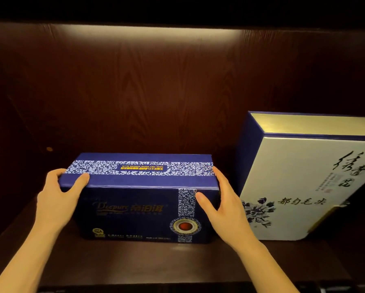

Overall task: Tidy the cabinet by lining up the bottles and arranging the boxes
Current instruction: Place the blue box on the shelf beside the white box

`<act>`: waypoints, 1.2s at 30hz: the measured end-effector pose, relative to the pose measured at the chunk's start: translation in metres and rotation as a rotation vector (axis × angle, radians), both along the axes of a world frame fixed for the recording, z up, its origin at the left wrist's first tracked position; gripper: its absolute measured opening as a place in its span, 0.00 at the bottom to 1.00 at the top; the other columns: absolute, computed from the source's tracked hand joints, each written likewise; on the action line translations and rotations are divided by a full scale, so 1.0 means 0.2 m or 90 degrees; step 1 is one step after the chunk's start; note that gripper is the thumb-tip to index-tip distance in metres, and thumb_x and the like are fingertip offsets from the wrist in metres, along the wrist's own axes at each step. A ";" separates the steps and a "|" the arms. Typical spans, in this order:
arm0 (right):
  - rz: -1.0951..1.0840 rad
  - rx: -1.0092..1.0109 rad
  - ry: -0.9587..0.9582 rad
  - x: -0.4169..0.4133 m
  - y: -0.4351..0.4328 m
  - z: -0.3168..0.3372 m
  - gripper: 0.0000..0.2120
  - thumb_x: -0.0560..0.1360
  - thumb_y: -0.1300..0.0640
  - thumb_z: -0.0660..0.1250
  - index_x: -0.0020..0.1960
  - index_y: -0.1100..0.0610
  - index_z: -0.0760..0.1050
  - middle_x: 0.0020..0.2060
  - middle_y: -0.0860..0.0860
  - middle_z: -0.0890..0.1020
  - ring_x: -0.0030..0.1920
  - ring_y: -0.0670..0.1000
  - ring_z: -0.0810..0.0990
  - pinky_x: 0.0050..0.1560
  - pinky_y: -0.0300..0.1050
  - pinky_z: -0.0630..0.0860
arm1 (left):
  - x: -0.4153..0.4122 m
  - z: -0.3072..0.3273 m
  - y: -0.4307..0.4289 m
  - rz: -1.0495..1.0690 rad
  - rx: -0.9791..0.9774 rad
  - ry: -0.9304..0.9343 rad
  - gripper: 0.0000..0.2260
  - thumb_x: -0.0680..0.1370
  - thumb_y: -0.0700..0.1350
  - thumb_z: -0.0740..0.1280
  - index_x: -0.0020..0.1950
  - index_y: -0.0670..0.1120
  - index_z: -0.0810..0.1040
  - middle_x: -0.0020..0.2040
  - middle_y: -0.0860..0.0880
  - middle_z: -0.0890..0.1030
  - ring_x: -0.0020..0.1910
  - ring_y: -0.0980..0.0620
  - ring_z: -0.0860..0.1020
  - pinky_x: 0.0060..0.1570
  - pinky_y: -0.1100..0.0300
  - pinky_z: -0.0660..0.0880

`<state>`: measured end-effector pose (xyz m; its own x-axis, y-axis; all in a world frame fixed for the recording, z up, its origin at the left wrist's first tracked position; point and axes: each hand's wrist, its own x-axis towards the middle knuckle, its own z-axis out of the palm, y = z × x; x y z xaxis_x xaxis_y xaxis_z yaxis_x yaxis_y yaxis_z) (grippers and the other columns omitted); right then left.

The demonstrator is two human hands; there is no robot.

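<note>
A dark blue box (139, 199) with a white floral band and gold lettering stands on the dark wooden shelf (177, 263), slightly left of centre. My left hand (56, 197) clasps its left end, thumb on the top edge. My right hand (221, 206) presses on its right end, thumb on the front face. A taller white box (300, 187) with black calligraphy, a blue flower and blue edges stands to the right, leaning a little, a narrow gap from the blue box. No bottles are in view.
The cabinet's back panel (156, 92) of dark wood grain rises behind the boxes, lit from above by a light strip. Bare shelf lies left of the blue box and in front of both boxes.
</note>
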<state>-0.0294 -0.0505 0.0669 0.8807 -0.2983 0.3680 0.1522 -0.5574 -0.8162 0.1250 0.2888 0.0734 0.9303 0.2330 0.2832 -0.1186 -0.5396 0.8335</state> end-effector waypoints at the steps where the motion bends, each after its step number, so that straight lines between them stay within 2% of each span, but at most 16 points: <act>1: -0.015 -0.008 -0.006 -0.03 0.01 0.00 0.35 0.75 0.37 0.64 0.78 0.36 0.53 0.74 0.39 0.66 0.70 0.37 0.68 0.59 0.20 0.66 | -0.01 0.00 -0.01 -0.001 0.001 0.001 0.23 0.75 0.59 0.69 0.65 0.50 0.69 0.54 0.48 0.73 0.49 0.44 0.74 0.45 0.46 0.74; 3: -0.019 -0.026 -0.023 -0.13 0.02 0.03 0.33 0.75 0.38 0.64 0.74 0.27 0.50 0.74 0.31 0.61 0.70 0.32 0.65 0.54 0.15 0.62 | -0.01 0.00 -0.02 -0.001 0.004 0.001 0.23 0.75 0.60 0.69 0.64 0.50 0.69 0.54 0.47 0.74 0.49 0.43 0.75 0.44 0.46 0.74; 5: -0.025 -0.089 -0.087 -0.25 0.01 0.04 0.30 0.78 0.42 0.65 0.74 0.27 0.55 0.74 0.28 0.62 0.71 0.35 0.66 0.56 0.18 0.65 | -0.02 -0.01 -0.03 0.002 0.007 -0.004 0.23 0.75 0.60 0.69 0.64 0.50 0.69 0.54 0.47 0.74 0.49 0.44 0.75 0.44 0.47 0.73; 7: -0.075 -0.172 -0.215 -0.36 -0.05 0.05 0.23 0.81 0.49 0.66 0.74 0.42 0.67 0.71 0.38 0.72 0.70 0.43 0.73 0.61 0.27 0.70 | -0.02 -0.01 -0.03 0.009 0.014 -0.010 0.24 0.75 0.60 0.69 0.65 0.50 0.69 0.57 0.44 0.76 0.50 0.43 0.74 0.45 0.47 0.72; 9: -0.169 -0.215 -0.324 -0.45 -0.17 0.04 0.20 0.80 0.51 0.67 0.69 0.56 0.73 0.65 0.49 0.78 0.63 0.46 0.77 0.63 0.36 0.73 | -0.02 -0.02 -0.04 0.012 0.021 -0.011 0.24 0.75 0.60 0.69 0.65 0.50 0.68 0.60 0.41 0.77 0.52 0.41 0.76 0.46 0.46 0.73; 10: -0.219 -0.205 -0.347 -0.48 -0.25 0.04 0.21 0.79 0.49 0.66 0.67 0.60 0.73 0.62 0.50 0.77 0.60 0.46 0.77 0.61 0.38 0.73 | -0.02 -0.02 -0.04 0.013 0.022 -0.011 0.25 0.75 0.61 0.69 0.65 0.50 0.68 0.61 0.40 0.77 0.54 0.39 0.76 0.47 0.45 0.74; 12: -0.314 -0.142 -0.346 -0.51 -0.41 0.03 0.27 0.77 0.45 0.68 0.68 0.62 0.69 0.61 0.46 0.73 0.57 0.46 0.75 0.58 0.43 0.74 | -0.02 -0.02 -0.04 0.019 0.021 -0.008 0.27 0.73 0.64 0.68 0.65 0.51 0.68 0.61 0.40 0.77 0.56 0.37 0.76 0.48 0.43 0.73; 14: -0.381 -0.102 -0.323 -0.51 -0.57 0.01 0.35 0.75 0.43 0.69 0.71 0.65 0.64 0.65 0.41 0.66 0.63 0.50 0.73 0.60 0.47 0.74 | -0.03 -0.02 -0.04 0.026 0.013 -0.006 0.28 0.71 0.67 0.67 0.64 0.53 0.68 0.62 0.40 0.77 0.57 0.36 0.76 0.51 0.41 0.74; 15: -0.405 -0.091 -0.309 -0.51 -0.64 -0.02 0.38 0.75 0.42 0.70 0.73 0.66 0.62 0.68 0.42 0.64 0.66 0.52 0.71 0.63 0.49 0.74 | -0.03 -0.02 -0.04 0.029 0.010 -0.006 0.29 0.70 0.67 0.66 0.64 0.53 0.68 0.62 0.40 0.77 0.58 0.36 0.76 0.52 0.40 0.75; 17: -0.434 -0.061 -0.267 -0.49 -0.76 -0.07 0.43 0.73 0.43 0.73 0.75 0.63 0.58 0.73 0.50 0.61 0.72 0.54 0.67 0.69 0.52 0.71 | -0.03 -0.03 -0.05 0.031 0.007 -0.010 0.29 0.71 0.67 0.67 0.64 0.52 0.68 0.62 0.40 0.77 0.57 0.36 0.76 0.51 0.40 0.75; 19: -0.443 -0.019 -0.209 -0.48 -0.85 -0.11 0.48 0.68 0.42 0.74 0.78 0.59 0.54 0.76 0.58 0.57 0.74 0.51 0.62 0.73 0.45 0.66 | -0.03 -0.02 -0.05 0.037 0.010 -0.017 0.28 0.71 0.66 0.67 0.64 0.51 0.69 0.61 0.40 0.77 0.57 0.36 0.76 0.49 0.43 0.74; 22: -0.445 0.078 -0.177 -0.46 -0.94 -0.12 0.53 0.66 0.33 0.74 0.80 0.51 0.51 0.78 0.56 0.56 0.74 0.44 0.59 0.67 0.31 0.59 | -0.03 -0.02 -0.06 0.044 0.017 -0.018 0.26 0.74 0.62 0.68 0.65 0.49 0.70 0.61 0.39 0.78 0.57 0.37 0.76 0.47 0.48 0.71; 25: -0.416 0.231 -0.182 -0.44 -1.02 -0.13 0.56 0.60 0.26 0.74 0.79 0.46 0.55 0.74 0.49 0.66 0.71 0.44 0.67 0.65 0.40 0.66 | -0.04 -0.01 -0.06 0.039 0.010 -0.010 0.25 0.75 0.61 0.69 0.65 0.48 0.70 0.63 0.40 0.77 0.57 0.38 0.76 0.48 0.49 0.71; 28: -0.361 0.278 -0.193 -0.43 -1.08 -0.14 0.47 0.59 0.28 0.77 0.72 0.43 0.67 0.62 0.38 0.77 0.60 0.35 0.77 0.57 0.38 0.74 | -0.05 0.00 -0.06 0.044 0.007 0.002 0.25 0.74 0.62 0.68 0.65 0.48 0.71 0.63 0.40 0.77 0.57 0.39 0.76 0.49 0.49 0.71; 31: -0.338 0.284 -0.203 -0.42 -1.08 -0.12 0.30 0.62 0.32 0.78 0.61 0.33 0.72 0.59 0.38 0.80 0.59 0.36 0.79 0.51 0.31 0.77 | -0.05 0.01 -0.07 0.051 0.016 0.007 0.26 0.73 0.63 0.68 0.64 0.49 0.71 0.63 0.40 0.77 0.57 0.39 0.76 0.50 0.48 0.71; 36: -0.322 0.290 -0.208 -0.42 -1.05 -0.09 0.28 0.63 0.34 0.79 0.59 0.33 0.71 0.58 0.37 0.81 0.60 0.37 0.80 0.50 0.30 0.78 | -0.07 0.00 -0.11 0.046 0.024 -0.001 0.27 0.73 0.64 0.68 0.64 0.49 0.71 0.62 0.41 0.77 0.51 0.45 0.74 0.48 0.50 0.71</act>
